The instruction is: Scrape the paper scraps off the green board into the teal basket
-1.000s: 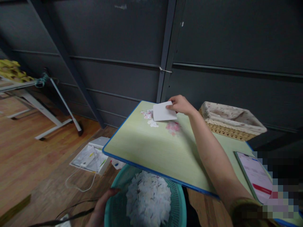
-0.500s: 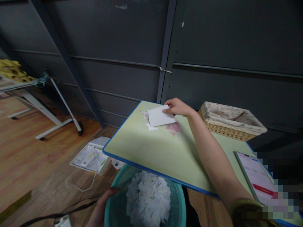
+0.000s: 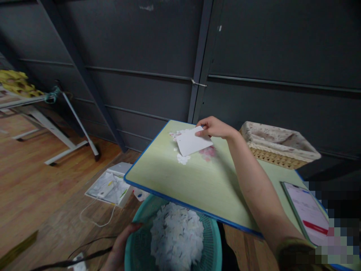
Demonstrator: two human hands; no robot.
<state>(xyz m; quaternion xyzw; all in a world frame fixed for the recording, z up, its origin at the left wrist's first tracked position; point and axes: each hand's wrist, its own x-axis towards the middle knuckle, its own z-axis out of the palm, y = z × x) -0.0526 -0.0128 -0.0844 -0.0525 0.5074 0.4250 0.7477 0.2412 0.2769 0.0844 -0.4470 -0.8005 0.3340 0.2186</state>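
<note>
My right hand (image 3: 212,128) pinches a white card (image 3: 193,140) by its far right corner, thumb on top. The card is tilted low over the small table (image 3: 180,177), a light green top with a blue edge. Small white paper scraps (image 3: 183,159) lie at the card's near side, and more show behind it. Part of a pink print on the tabletop is under the card. At the bottom, my left hand (image 3: 124,239) is closed on the rim of a turquoise plastic basket (image 3: 132,250), which holds a heap of white paper scraps (image 3: 177,237).
A wicker basket with a cloth liner (image 3: 279,146) stands at the table's back right. A phone (image 3: 304,212) lies nearer on the right. An open white box (image 3: 109,186) with a cable sits on the floor. Dark metal panels (image 3: 146,45) rise behind the table.
My right hand has turned the card, so its left corner points nearer to me. The scraps beside it have shifted slightly toward the near edge. My left hand stays on the basket rim.
</note>
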